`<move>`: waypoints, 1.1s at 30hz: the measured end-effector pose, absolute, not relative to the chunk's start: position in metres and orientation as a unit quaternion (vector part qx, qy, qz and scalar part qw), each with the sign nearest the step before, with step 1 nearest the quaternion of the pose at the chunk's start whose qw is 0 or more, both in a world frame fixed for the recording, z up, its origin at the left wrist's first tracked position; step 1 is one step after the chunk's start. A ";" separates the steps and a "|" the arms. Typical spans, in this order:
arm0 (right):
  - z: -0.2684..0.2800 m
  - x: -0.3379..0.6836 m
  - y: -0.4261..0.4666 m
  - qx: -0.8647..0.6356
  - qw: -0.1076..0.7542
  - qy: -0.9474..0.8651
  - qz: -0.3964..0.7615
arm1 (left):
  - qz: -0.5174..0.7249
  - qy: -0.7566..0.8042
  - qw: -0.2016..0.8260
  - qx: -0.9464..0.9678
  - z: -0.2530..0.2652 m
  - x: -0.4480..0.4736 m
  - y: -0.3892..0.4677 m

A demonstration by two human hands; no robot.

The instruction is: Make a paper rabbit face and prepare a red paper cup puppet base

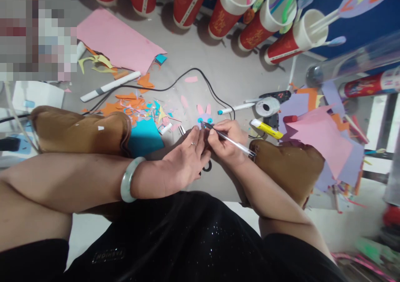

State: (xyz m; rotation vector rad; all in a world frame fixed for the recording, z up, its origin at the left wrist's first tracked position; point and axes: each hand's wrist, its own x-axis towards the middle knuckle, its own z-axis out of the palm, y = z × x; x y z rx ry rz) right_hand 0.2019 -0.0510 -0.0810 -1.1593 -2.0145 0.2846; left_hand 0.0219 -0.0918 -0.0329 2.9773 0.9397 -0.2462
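Right hand (pixel 233 133) clamped on pen (pixel 235 144), tip at paper rabbit (pixel 205 116); left hand (pixel 183 161) flat.

red cups (pixel 222 21): 7, perhaps more | held pen (pixel 231 140): 1 | rabbit cutout (pixel 205 116): 1 | yellow cutter (pixel 267 128): 1

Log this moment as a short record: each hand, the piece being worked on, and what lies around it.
left hand: fingers at the lower part of the paper rabbit face; any grip underneath is hidden
right hand: holds a pen, tip on or just above the face
piece: purple, with pink ears and blue eyes
to its left: orange scraps; farther off, a pink sheet
to its right: white roll, yellow-and-white tool
far side: row of red-and-white cups
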 end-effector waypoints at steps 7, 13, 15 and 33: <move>-0.083 0.201 -0.051 -0.453 0.400 -0.788 0.124 | -0.077 0.296 0.013 0.952 -0.032 0.021 -0.091; -0.082 0.201 -0.050 -0.443 0.406 -0.789 0.129 | -0.084 0.291 0.033 0.952 -0.031 0.021 -0.089; -0.082 0.201 -0.051 -0.445 0.404 -0.790 0.123 | -0.085 0.293 0.022 0.952 -0.032 0.021 -0.090; -0.081 0.202 -0.053 -0.462 0.383 -0.789 0.132 | -0.059 0.303 -0.026 0.951 -0.036 0.020 -0.093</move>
